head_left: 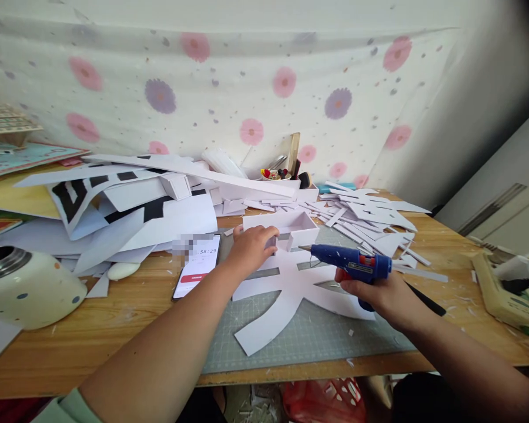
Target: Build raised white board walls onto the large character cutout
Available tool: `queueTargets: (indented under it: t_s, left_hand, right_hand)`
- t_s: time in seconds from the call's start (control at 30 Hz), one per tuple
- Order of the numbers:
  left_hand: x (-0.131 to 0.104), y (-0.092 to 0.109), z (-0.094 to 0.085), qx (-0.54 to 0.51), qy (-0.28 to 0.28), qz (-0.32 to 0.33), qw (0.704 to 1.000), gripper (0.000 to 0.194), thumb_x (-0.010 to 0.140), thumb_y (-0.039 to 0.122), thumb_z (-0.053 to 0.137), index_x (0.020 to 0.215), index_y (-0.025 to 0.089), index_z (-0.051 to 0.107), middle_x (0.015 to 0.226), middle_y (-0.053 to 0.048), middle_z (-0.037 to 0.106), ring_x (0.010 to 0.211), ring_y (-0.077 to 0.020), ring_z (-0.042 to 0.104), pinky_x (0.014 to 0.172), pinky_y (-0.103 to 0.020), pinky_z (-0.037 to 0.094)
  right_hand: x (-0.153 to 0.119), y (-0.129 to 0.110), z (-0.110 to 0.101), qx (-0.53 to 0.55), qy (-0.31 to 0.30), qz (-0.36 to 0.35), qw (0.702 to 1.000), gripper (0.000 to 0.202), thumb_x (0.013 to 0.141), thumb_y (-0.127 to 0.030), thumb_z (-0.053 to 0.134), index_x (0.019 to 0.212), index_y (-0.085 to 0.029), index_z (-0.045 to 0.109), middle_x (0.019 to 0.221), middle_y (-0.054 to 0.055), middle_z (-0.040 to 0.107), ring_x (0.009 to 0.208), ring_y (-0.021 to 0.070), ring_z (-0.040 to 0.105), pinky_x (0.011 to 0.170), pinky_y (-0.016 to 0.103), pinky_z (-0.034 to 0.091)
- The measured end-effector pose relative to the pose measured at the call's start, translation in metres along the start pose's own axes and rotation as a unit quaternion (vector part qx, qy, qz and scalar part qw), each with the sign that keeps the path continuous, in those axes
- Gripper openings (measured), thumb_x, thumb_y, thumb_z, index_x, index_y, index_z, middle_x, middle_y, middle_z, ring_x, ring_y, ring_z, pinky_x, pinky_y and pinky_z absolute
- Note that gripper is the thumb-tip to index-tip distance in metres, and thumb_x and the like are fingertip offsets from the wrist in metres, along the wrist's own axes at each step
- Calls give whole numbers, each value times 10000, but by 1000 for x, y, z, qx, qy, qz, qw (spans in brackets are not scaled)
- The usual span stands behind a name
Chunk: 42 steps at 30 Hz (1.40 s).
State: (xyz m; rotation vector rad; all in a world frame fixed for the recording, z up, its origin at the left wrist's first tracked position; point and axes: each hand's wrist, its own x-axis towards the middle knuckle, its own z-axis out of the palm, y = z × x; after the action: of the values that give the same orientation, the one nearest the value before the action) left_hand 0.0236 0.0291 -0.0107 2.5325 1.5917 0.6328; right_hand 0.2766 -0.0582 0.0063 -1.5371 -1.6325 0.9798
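A white foam-board character (291, 282) with curved legs lies flat on the green cutting mat (264, 352). Upright white strips form a box-like wall (306, 231) around its upper part. My left hand (255, 249) grips a short upright white strip at the left side of that wall, its fingers bent around it. In my right hand (370, 288) is a blue hot glue gun (352, 260). Its nozzle points left, just over the character near the lower right corner of the wall.
Left of the mat lies a phone (198, 264) with its screen lit. Further left stand a cream-coloured pot (35, 288) and piled paper sheets (176, 220). White offcuts (370, 217) are heaped at the back right, and a beige device (506, 294) sits at the right edge.
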Motion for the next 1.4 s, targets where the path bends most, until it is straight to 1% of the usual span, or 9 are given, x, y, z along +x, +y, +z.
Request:
queueTargets:
  t_s: [0.23, 0.47, 0.57, 0.77, 0.9, 0.97, 1.07, 1.2, 1.4]
  left_hand:
    - [1, 4, 6, 49, 28, -7, 998, 139, 846, 257, 583, 979, 284, 555, 928, 10, 644, 922, -208, 586, 946, -481, 262]
    - [-1, 4, 11, 80, 39, 3, 996, 182, 839, 236, 580, 1010, 293, 553, 972, 5, 632, 940, -208, 578, 960, -487, 245]
    - [-2, 6, 12, 85, 33, -1, 996, 169, 839, 221, 570, 996, 283, 561, 993, -4, 630, 957, -208, 572, 969, -481, 241]
    - [-2, 9, 10, 83, 24, -7, 996, 152, 837, 209, 561, 976, 271, 571, 1018, -9, 631, 976, -209, 567, 993, -494, 225]
    - [-2, 8, 6, 67, 15, -11, 998, 215, 828, 216, 574, 1027, 298, 575, 1061, -4, 638, 1012, -210, 561, 1023, -506, 196]
    - [-2, 6, 2, 47, 24, -6, 999, 273, 824, 243, 581, 1086, 315, 562, 1097, -1, 640, 1050, -216, 549, 1049, -522, 153]
    - [-1, 2, -6, 18, 64, -20, 998, 337, 804, 275, 593, 1136, 310, 554, 1157, -12, 631, 1106, -237, 522, 1077, -537, 100]
    - [-1, -3, -10, 9, 75, -41, 996, 262, 745, 331, 650, 1000, 279, 620, 1071, -17, 666, 1108, -275, 510, 1072, -567, 90]
    - [-3, -2, 1, 17, 102, -71, 992, 299, 687, 449, 708, 887, 245, 618, 973, -33, 684, 1080, -294, 496, 1020, -619, 100]
  right_hand:
    - [4, 4, -3, -4, -6, -7, 1000, 145, 677, -312, 626, 753, -190, 638, 692, 23, 609, 623, 160, 516, 561, 295, 407]
    - [4, 3, -2, -1, 4, -22, 1000, 151, 666, -321, 622, 736, -187, 633, 710, 30, 623, 665, 177, 549, 597, 304, 405]
    - [4, 2, -2, 3, 4, -20, 1000, 154, 662, -321, 622, 740, -189, 636, 706, 25, 621, 658, 175, 544, 591, 300, 397]
    - [2, 3, -3, 15, -8, 5, 1000, 165, 659, -316, 623, 755, -183, 640, 655, 13, 597, 575, 147, 489, 525, 281, 367]
    - [1, 1, -2, 18, 9, 4, 1000, 148, 651, -298, 623, 746, -184, 630, 675, 20, 604, 601, 156, 511, 522, 274, 362]
    - [2, 0, -1, 15, 13, 3, 1000, 133, 650, -288, 623, 737, -187, 622, 688, 23, 605, 624, 165, 524, 524, 273, 360]
    - [8, -5, 0, 14, 11, 8, 1000, 86, 641, -264, 620, 694, -195, 616, 659, 13, 586, 618, 163, 512, 538, 281, 366]
    - [24, -16, 7, 21, 4, 22, 1000, 32, 629, -225, 597, 636, -194, 603, 626, 6, 572, 612, 157, 499, 566, 294, 380]
    - [47, -35, 25, -56, 3, 49, 997, 52, 611, -239, 597, 646, -201, 603, 601, 0, 565, 592, 167, 494, 527, 300, 359]
